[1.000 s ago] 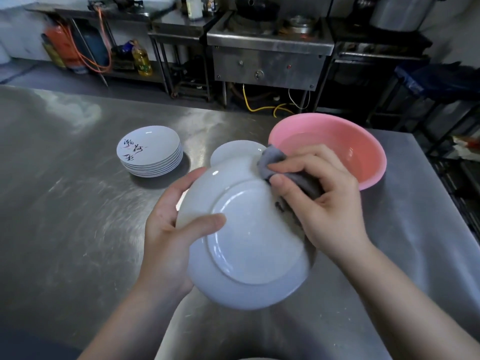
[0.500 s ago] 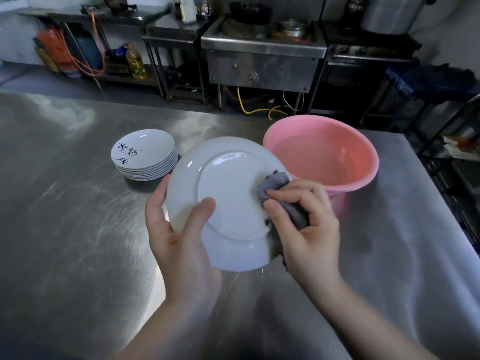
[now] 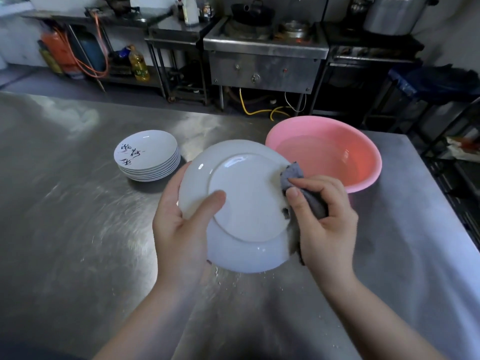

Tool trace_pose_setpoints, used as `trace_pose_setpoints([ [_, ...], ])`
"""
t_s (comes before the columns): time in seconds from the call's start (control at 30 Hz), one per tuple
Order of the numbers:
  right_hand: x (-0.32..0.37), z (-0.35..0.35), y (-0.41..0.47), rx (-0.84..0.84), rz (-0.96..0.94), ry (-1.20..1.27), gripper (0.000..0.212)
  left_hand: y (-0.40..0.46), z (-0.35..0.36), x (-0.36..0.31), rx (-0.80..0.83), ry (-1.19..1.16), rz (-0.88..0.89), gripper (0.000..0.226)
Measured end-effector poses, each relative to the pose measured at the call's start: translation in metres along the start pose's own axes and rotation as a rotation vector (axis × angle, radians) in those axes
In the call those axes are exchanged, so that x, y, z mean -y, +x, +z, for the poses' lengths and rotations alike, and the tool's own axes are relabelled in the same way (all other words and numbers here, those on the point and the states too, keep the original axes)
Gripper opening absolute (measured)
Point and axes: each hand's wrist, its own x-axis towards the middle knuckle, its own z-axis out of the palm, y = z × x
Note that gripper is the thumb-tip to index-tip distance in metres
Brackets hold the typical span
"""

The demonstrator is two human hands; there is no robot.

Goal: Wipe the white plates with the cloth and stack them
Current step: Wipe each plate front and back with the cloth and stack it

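A white plate (image 3: 246,203) is held above the steel table with its underside facing me. My left hand (image 3: 181,224) grips its left rim, thumb across the base. My right hand (image 3: 324,224) clutches a grey cloth (image 3: 298,183) pressed against the plate's right edge. A stack of several white plates (image 3: 148,155), the top one with black writing, stands on the table to the far left of the held plate.
A pink basin (image 3: 363,162) holding water sits just right of and behind the held plate. The steel table (image 3: 65,216) has water drops below the plate; its right edge drops off near shelving. Stoves and gas bottles stand beyond the far edge.
The plate has been turned in my hands and held a little lower, while the cloth slid along its right rim. The stack and basin stay put.
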Motion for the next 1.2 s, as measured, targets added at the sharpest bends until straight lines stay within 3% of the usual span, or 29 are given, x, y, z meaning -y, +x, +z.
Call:
trace_pose_setpoints([
  [0.17, 0.001, 0.007, -0.017, 0.046, -0.291, -0.167, 0.009, -0.013, 0.011, 0.002, -0.149, -0.208, 0.027, 0.059],
  [0.27, 0.003, 0.010, -0.009, -0.096, -0.223, -0.096, 0.008, -0.017, 0.025, 0.001, -0.208, -0.255, 0.050, 0.059],
  [0.4, 0.005, 0.023, -0.022, 0.043, -0.409, -0.176, 0.009, -0.019, 0.041, 0.003, -0.262, -0.337, 0.026, 0.059],
  [0.53, 0.000, 0.023, -0.014, -0.095, -0.283, -0.099, 0.009, -0.018, 0.048, 0.004, -0.288, -0.357, 0.014, 0.060],
  [0.67, -0.003, 0.021, -0.020, 0.036, -0.424, -0.170, 0.008, -0.018, 0.048, 0.009, -0.253, -0.369, -0.015, 0.059],
  [0.8, -0.017, 0.002, -0.001, -0.062, -0.268, -0.096, 0.007, -0.016, 0.035, 0.009, -0.148, -0.319, 0.022, 0.064],
  [1.1, 0.000, -0.012, 0.035, 0.033, -0.037, -0.074, 0.020, 0.005, -0.007, 0.000, 0.310, -0.025, 0.036, 0.067],
  [1.2, 0.021, -0.002, 0.041, 0.169, -0.214, -0.142, 0.011, 0.006, -0.006, -0.003, 0.433, 0.042, 0.045, 0.061],
])
